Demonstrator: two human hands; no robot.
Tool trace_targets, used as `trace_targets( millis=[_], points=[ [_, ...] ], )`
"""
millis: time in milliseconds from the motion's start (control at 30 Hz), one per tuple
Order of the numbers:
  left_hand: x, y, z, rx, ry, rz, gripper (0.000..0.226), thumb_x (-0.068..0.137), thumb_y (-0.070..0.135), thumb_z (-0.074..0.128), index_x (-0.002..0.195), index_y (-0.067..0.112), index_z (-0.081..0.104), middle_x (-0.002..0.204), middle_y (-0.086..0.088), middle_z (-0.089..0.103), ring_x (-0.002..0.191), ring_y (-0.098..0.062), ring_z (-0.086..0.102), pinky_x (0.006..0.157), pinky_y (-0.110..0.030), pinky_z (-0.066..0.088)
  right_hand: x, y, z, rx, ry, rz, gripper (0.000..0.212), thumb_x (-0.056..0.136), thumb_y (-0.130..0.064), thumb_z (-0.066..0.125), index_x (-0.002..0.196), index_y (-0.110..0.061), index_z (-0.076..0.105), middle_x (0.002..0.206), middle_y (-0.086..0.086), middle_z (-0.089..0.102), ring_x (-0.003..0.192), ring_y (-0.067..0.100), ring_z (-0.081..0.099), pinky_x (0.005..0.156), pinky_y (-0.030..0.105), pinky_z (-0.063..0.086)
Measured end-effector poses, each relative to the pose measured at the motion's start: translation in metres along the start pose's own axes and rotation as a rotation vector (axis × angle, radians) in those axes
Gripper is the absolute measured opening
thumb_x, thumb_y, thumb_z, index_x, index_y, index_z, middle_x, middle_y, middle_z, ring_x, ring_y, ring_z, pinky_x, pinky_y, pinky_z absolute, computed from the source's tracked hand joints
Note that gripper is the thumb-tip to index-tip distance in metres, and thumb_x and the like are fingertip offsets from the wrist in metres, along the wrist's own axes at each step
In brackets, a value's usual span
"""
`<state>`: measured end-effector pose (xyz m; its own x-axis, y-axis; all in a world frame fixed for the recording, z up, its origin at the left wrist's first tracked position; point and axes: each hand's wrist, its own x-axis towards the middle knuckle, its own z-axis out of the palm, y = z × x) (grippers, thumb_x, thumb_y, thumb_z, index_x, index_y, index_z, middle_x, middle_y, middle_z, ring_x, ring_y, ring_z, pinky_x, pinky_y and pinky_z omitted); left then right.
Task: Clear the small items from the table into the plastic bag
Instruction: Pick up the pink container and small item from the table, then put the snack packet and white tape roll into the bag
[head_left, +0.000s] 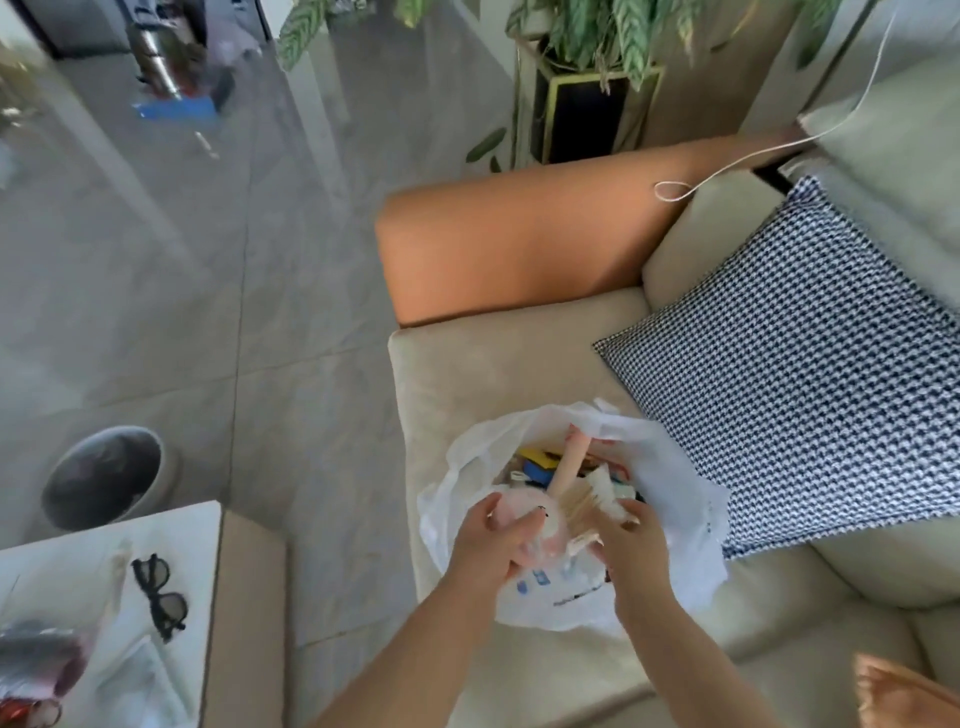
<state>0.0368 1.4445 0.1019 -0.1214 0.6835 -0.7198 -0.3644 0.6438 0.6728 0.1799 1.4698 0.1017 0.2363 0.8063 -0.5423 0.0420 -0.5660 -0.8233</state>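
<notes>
Both hands' grip curled, left hand (488, 540) on pink item (524, 512), right hand (631, 540) on bag (670, 483)

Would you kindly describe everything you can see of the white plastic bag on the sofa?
The plastic bag is thin, white and crinkled, with blue print on its near side. It sits on the beige sofa seat, mouth open upward, beside a checked cushion. Inside lie mixed small items, among them something blue and yellow. The left hand holds a pink round item over its mouth; the right hand grips pale items at the near rim.
</notes>
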Motion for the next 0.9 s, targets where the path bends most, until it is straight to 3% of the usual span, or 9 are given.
trace_targets(
  millis=[100, 333, 433, 467, 533, 600, 700, 767, 900],
  points=[
    [0.028, -0.001, 0.022, 0.050, 0.068, 0.001, 0.041, 0.078, 0.021, 0.076, 0.115, 0.024, 0.057, 0.121, -0.006, 0.060, 0.101, -0.023, 0.062, 0.091, -0.043, 0.055, 0.028, 0.000, -0.005, -0.109, 0.053, -0.060, 0.024, 0.083, -0.017, 0.065, 0.103, -0.011, 0.055, 0.091, 0.005, 0.064, 0.087, 0.024, 0.062, 0.087, 0.049, 0.053],
    [0.067, 0.000, 0.050, 0.093, 0.187, -0.009, 0.061, 0.082, 0.023, 0.072, 0.135, 0.023, 0.042, 0.125, -0.003, 0.054, 0.111, -0.026, 0.058, 0.097, -0.043, 0.051, 0.071, 0.011, -0.010, -0.206, 0.033, -0.059, 0.038, 0.092, -0.003, 0.045, 0.128, -0.014, 0.046, 0.097, 0.002, 0.059, 0.088, 0.023, 0.059, 0.087, 0.044, 0.052],
    [0.066, 0.003, 0.055, 0.222, 0.207, -0.025, 0.059, 0.086, 0.018, 0.065, 0.137, 0.026, 0.037, 0.123, -0.002, 0.053, 0.115, -0.026, 0.053, 0.103, -0.042, 0.045, 0.073, 0.014, -0.009, -0.255, 0.038, -0.024, 0.031, 0.096, -0.008, 0.041, 0.126, -0.014, 0.049, 0.092, -0.002, 0.058, 0.083, 0.014, 0.056, 0.077, 0.022, 0.049],
    [0.062, 0.006, 0.056, 0.325, 0.219, -0.036, 0.054, 0.086, 0.021, 0.064, 0.132, 0.028, 0.037, 0.119, 0.000, 0.053, 0.113, -0.025, 0.053, 0.101, -0.038, 0.045, 0.072, 0.017, -0.009, -0.302, 0.043, -0.030, 0.034, 0.096, -0.006, 0.042, 0.128, -0.013, 0.046, 0.097, -0.001, 0.059, 0.088, 0.015, 0.056, 0.079, 0.018, 0.049],
    [0.052, 0.008, 0.057, 0.453, 0.230, -0.046, 0.042, 0.088, 0.024, 0.061, 0.124, 0.026, 0.038, 0.109, -0.002, 0.053, 0.106, -0.026, 0.053, 0.094, -0.034, 0.048, 0.065, 0.016, -0.009, -0.412, 0.036, -0.050, 0.042, 0.092, -0.003, 0.046, 0.133, -0.014, 0.041, 0.115, 0.005, 0.057, 0.109, 0.025, 0.055, 0.096, 0.031, 0.046],
    [0.046, 0.004, 0.052, 0.436, 0.192, -0.083, 0.057, 0.088, 0.014, 0.057, 0.139, 0.025, 0.034, 0.120, -0.008, 0.054, 0.108, -0.030, 0.056, 0.095, -0.039, 0.050, 0.056, 0.015, -0.008, -0.421, -0.028, -0.042, 0.045, 0.091, -0.003, 0.047, 0.134, -0.015, 0.038, 0.124, 0.006, 0.051, 0.123, 0.031, 0.048, 0.103, 0.040, 0.042],
    [0.026, 0.003, 0.044, 0.348, 0.120, -0.136, 0.048, 0.089, 0.006, 0.054, 0.132, 0.022, 0.041, 0.109, -0.008, 0.059, 0.085, -0.020, 0.059, 0.080, -0.032, 0.052, 0.039, 0.012, -0.006, -0.464, -0.072, -0.073, 0.059, 0.088, -0.004, 0.054, 0.142, -0.011, 0.031, 0.133, 0.012, 0.048, 0.115, 0.027, 0.049, 0.094, 0.036, 0.043],
    [0.013, 0.000, 0.038, 0.336, 0.085, -0.144, 0.030, 0.090, 0.006, 0.053, 0.116, 0.020, 0.046, 0.094, -0.005, 0.060, 0.078, -0.016, 0.058, 0.073, -0.028, 0.052, 0.023, 0.008, -0.002, -0.491, -0.114, -0.140, 0.054, 0.089, -0.006, 0.055, 0.139, -0.010, 0.036, 0.127, 0.010, 0.051, 0.107, 0.020, 0.048, 0.086, 0.026, 0.037],
    [-0.014, -0.010, 0.014, 0.385, 0.066, -0.111, 0.020, 0.086, 0.011, 0.059, 0.104, 0.019, 0.056, 0.083, -0.002, 0.062, 0.067, -0.013, 0.058, 0.058, -0.020, 0.045, -0.009, 0.008, 0.016, -0.568, -0.240, -0.236, 0.037, 0.090, -0.009, 0.054, 0.126, -0.013, 0.049, 0.120, 0.003, 0.057, 0.109, 0.014, 0.051, 0.086, 0.021, 0.035]
  ],
)
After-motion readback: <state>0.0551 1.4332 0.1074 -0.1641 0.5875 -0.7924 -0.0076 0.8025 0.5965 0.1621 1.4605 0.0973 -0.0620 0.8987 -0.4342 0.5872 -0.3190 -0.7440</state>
